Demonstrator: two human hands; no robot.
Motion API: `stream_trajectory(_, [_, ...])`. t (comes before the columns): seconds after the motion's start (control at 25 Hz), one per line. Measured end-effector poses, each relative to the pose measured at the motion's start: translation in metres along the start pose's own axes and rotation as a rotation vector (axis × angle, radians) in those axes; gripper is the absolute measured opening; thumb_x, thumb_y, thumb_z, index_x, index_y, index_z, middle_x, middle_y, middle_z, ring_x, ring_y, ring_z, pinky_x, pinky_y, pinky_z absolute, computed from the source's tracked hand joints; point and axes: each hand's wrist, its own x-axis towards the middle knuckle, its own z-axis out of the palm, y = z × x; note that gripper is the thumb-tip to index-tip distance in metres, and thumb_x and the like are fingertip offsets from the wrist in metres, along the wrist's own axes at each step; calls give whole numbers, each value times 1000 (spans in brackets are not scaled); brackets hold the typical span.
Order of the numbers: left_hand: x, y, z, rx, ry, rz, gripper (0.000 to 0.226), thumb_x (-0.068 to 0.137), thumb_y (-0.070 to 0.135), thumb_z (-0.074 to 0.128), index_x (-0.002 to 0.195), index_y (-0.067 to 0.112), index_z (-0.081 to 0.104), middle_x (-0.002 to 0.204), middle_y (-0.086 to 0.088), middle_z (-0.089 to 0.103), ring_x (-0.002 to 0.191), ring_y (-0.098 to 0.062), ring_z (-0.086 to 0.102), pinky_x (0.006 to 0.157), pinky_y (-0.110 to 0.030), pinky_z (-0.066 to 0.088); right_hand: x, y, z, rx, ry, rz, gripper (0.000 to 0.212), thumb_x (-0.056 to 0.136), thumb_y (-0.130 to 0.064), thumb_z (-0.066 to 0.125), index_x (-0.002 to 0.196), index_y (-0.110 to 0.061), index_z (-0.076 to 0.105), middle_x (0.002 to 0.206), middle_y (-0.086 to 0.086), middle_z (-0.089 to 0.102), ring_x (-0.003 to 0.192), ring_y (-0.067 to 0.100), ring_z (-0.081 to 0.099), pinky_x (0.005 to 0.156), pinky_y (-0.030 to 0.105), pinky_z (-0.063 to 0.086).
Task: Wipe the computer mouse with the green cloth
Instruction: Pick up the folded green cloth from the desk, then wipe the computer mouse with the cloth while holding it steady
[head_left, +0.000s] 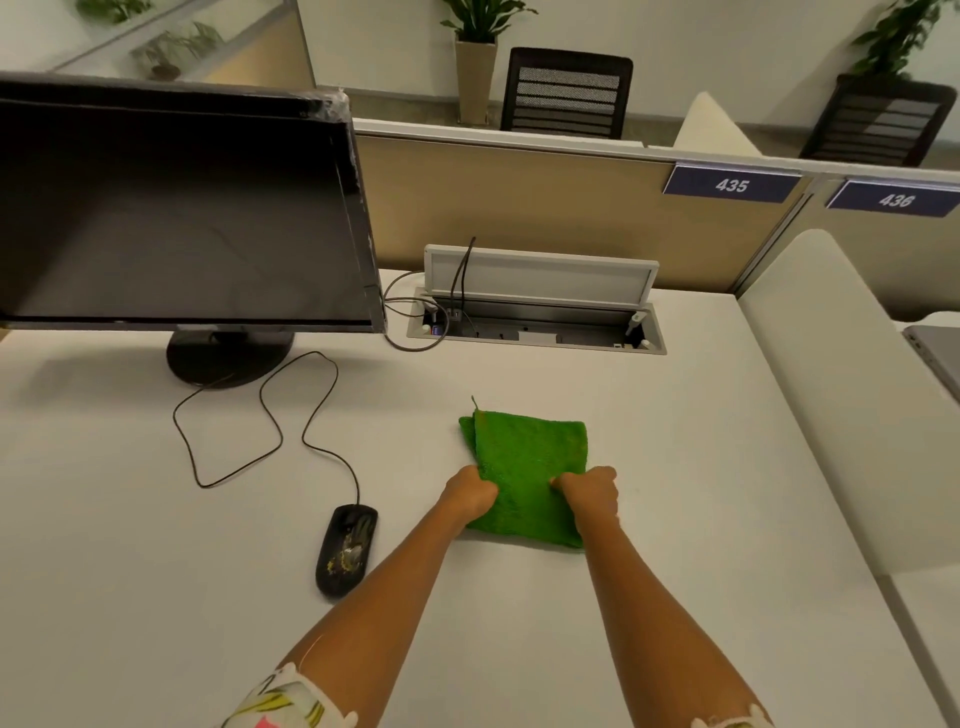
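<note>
Both hands at frame centre: left hand (471, 492) and right hand (592, 491) clenched on green cloth (527, 467) on desk (675, 467). Computer mouse (347, 550) lower left, untouched.

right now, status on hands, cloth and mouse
Both hands, left and right, closed on the green cloth, flat on the desk. Mouse untouched, left of it. Nothing between.
</note>
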Motion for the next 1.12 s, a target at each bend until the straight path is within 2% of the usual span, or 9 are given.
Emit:
stream_trajectory(0.12, [-10, -6, -8, 56, -20, 29, 34, 86, 11, 44, 117, 8, 56, 116, -14, 60, 104, -30, 58, 92, -40, 50, -19, 3, 3, 302, -128, 71, 34, 76, -6, 67, 104, 2, 50, 110, 22, 59, 93, 36, 56, 81, 42, 49])
stream_trajectory(0.28, [-20, -14, -26, 124, -52, 96, 36, 85, 12, 48, 120, 7, 48, 116, -12, 57, 103, -29, 56, 79, -32, 46, -50, 2, 0, 577, -327, 132, 34, 81, -7, 66, 113, -3, 56, 108, 21, 65, 97, 37, 63, 83, 48, 54])
stream_trajectory(0.44, [-32, -31, -61, 172, -102, 145, 51, 79, 24, 61, 125, 8, 45, 116, -7, 58, 100, -21, 57, 85, -35, 51, -89, 1, 3, 736, -354, 80, 22, 86, -9, 63, 108, -9, 60, 102, 16, 68, 92, 33, 66, 71, 44, 56])
stream_trajectory(0.56, [-42, -42, -99, 247, -81, 199, 73, 82, 32, 67, 140, 6, 30, 139, -12, 43, 123, -27, 46, 89, -32, 42, -115, -4, 11, 833, -327, -4, 23, 87, -10, 63, 110, -8, 62, 104, 14, 70, 95, 32, 67, 77, 43, 56])
stream_trajectory(0.64, [-48, -54, -130, 240, -59, 240, 87, 81, 38, 68, 148, 9, 20, 151, -12, 30, 136, -28, 36, 105, -38, 38, -132, -7, 20, 864, -295, -69, 30, 86, -10, 64, 116, -8, 60, 108, 13, 69, 100, 32, 66, 86, 46, 55])
stream_trajectory(0.72, [-55, -69, -163, 214, -69, 280, 89, 80, 36, 70, 149, 14, 18, 155, -10, 25, 139, -26, 32, 111, -43, 35, -148, -12, 32, 878, -215, -142, 31, 85, -7, 64, 115, -9, 60, 107, 11, 69, 98, 30, 66, 87, 44, 54])
stream_trajectory(0.88, [-67, -116, -212, 275, -142, 325, 96, 76, 31, 76, 150, 15, 17, 155, -7, 25, 140, -23, 30, 111, -42, 34, -169, -17, 55, 653, 267, -321, 5, 88, -11, 60, 92, -10, 63, 87, 7, 63, 86, 24, 60, 82, 38, 50])
stream_trajectory(0.96, [-71, -141, -223, 379, -177, 340, 106, 70, 41, 80, 151, 19, 13, 157, -3, 20, 141, -22, 26, 113, -42, 31, -175, -19, 70, 521, 427, -414, 14, 88, -11, 58, 78, -1, 59, 75, 10, 56, 74, 23, 52, 71, 34, 45])
stream_trajectory(1.12, [-79, -172, -218, 562, -200, 453, 119, 65, 53, 79, 152, 23, 3, 160, 1, 8, 145, -23, 14, 117, -44, 18, -189, -20, 112, 312, 437, -559, 17, 86, 0, 53, 69, -2, 54, 65, 6, 49, 60, 18, 45, 55, 26, 37])
